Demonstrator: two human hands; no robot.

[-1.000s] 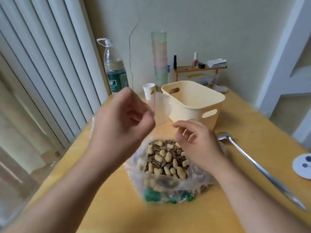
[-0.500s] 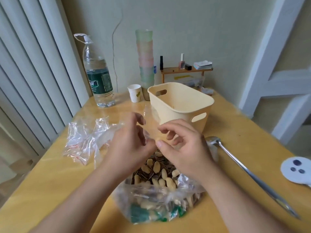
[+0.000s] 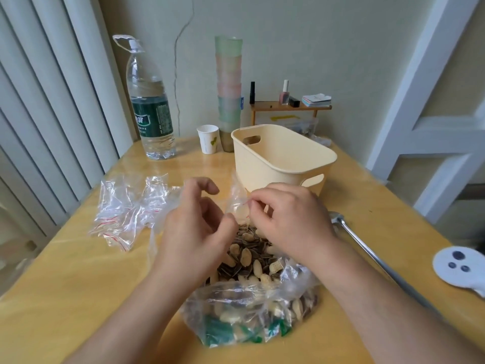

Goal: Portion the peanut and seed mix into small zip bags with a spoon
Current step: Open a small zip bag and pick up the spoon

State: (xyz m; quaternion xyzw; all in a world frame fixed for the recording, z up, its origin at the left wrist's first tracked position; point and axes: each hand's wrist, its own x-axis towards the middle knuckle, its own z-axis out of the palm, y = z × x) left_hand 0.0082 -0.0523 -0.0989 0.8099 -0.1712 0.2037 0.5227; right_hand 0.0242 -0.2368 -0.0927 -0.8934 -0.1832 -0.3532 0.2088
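Both hands, left hand [image 3: 195,229] and right hand [image 3: 291,219], pinch one small zip bag [image 3: 237,203] above the peanut and seed mix [image 3: 252,258]. Film looks light, limp, slippery; grip each lip beside the zip.

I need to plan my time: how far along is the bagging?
Barely started. Done: the big bag of mix lies open. In hand: both hands pinch one small zip bag, apparently opening it. Left: the spoon lies untouched, spare bags are empty, basket shows nothing inside.
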